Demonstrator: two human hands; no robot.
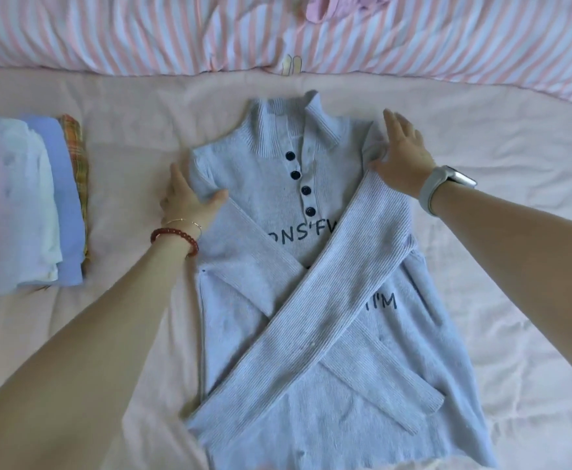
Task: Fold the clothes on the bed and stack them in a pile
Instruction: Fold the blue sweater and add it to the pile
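Grey knit sweater (pixel 311 266) lies face up in the middle of the bed (pixel 498 300), collar at the far end, hem at the near edge of view. Both sleeves are crossed over the chest: left sleeve (pixel 254 262) underneath, right sleeve (pixel 328 300) on top, its cuff down by the near-left hem corner.

Left hand (pixel 189 201) is at the left shoulder, thumb lying on the knit, fingers (pixel 176 178) tucked along or under the shoulder edge. Looks like a loose hold on the fold, can't confirm a real pinch. Right hand (pixel 403 157) rests flat on the right shoulder, fingers straight and slightly spread, holding nothing.

Folded pile (pixel 33 205) sits on the bed at the left, well apart from the sweater: pale tops, a blue one, a plaid piece at the bottom right.

Risks from here, my read:
- Crossed sleeves are only draped. If the shoulders get lifted to fold the body, the top sleeve likely slides off and the cross opens.
- Body flares toward the near-right, and the pocket (pixel 389 385) adds bulk there. Folding the sides in unevenly gives a lopsided packet that could tip on the pile.
- Thick knit springs back, so folds that aren't pressed down may reopen.
- Bedding is soft and wrinkled. Dragging the sweater toward the pile instead of lifting could bunch the underside.
- Pile edges are already staggered, so a heavy sweater set off-centre could shift them.
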